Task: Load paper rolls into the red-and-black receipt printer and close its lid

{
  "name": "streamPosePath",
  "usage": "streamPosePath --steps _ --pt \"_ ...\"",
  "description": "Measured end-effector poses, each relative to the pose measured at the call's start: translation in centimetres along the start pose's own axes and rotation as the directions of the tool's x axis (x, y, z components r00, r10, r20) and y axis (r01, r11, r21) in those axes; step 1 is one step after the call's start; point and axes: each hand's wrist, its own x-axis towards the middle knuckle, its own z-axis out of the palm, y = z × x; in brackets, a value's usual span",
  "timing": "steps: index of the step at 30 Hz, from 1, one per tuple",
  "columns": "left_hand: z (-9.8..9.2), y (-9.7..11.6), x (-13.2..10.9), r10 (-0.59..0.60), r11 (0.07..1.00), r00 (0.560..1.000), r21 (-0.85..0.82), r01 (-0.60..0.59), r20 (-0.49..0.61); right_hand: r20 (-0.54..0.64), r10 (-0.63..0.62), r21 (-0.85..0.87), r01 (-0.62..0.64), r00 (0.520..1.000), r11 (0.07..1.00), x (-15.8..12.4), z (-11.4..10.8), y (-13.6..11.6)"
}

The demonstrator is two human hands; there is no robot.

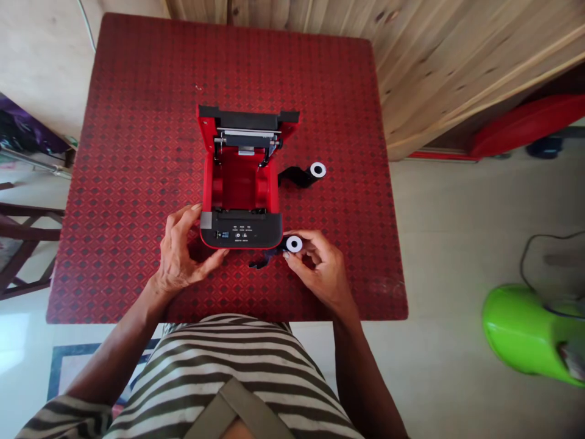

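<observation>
A red and black printer (pixel 241 230) stands on the red patterned table with its lid raised, its inner red compartment in view. My left hand (pixel 180 253) rests at the printer's front left corner, thumb and fingers apart around it. Between the thumb and fingers of my right hand (pixel 320 262) is a small black roll (pixel 294 244) with a white ring at its end, close to the printer's front right corner. A dark strip trails left from this roll. Another such roll (pixel 317 170) lies right of the printer, with a dark strip reaching toward it.
The patterned table (pixel 137 79) meets a wooden panel wall (pixel 411 55) at the back and right. On the floor at the far right is a green plastic stool or bin (pixel 521 329). A dark wooden chair (pixel 27 231) stands at the left.
</observation>
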Motion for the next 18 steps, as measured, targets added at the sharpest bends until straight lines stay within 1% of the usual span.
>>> streamPosePath --steps 3,6,7,8,9,10,12,13,15,18 --pt "-0.1 0.0 0.1 0.002 1.0 1.0 -0.007 -0.002 0.004 0.039 0.032 0.006 -0.033 0.999 0.999 0.1 -0.9 -0.4" --pt "-0.2 0.0 0.0 0.001 1.0 1.0 -0.02 -0.001 0.011 0.131 0.114 0.064 -0.123 0.985 0.99 0.5 -2.7 -1.0" --pt "-0.2 -0.1 0.0 -0.007 1.0 1.0 -0.028 0.007 0.015 0.141 0.128 0.096 -0.142 0.982 0.985 0.9 -3.5 -1.0" --pt "-0.2 -0.1 -0.1 -0.018 0.999 1.0 -0.039 0.018 0.018 0.117 0.132 0.124 -0.146 0.984 0.981 1.5 -4.2 -0.9" --pt "-0.2 -0.1 -0.1 -0.032 0.998 0.999 -0.05 0.033 0.022 0.055 0.126 0.14 -0.133 0.99 0.981 2.2 -4.7 -0.7" --pt "-0.1 -0.1 -0.2 -0.047 0.997 0.999 -0.061 0.048 0.023 -0.038 0.108 0.136 -0.102 0.993 0.985 3.2 -5.1 -0.3" --pt "-0.1 -0.1 -0.2 -0.07 0.995 0.997 -0.076 0.072 0.022 -0.241 0.048 0.072 -0.031 0.969 0.997 5.7 -5.4 1.0" --pt "-0.1 -0.1 -0.2 -0.078 0.994 0.997 -0.077 0.08 0.022 -0.306 0.008 0.03 0.001 0.952 1.0 7.0 -5.2 1.7" --pt "-0.1 -0.1 -0.1 -0.088 0.993 0.996 -0.072 0.089 0.026 -0.357 -0.053 -0.013 0.052 0.933 0.999 9.6 -4.4 3.1" --pt "-0.1 -0.1 0.0 -0.084 0.995 0.996 -0.047 0.086 0.037 -0.351 -0.107 -0.094 0.078 0.93 0.992 12.2 -3.1 4.2"
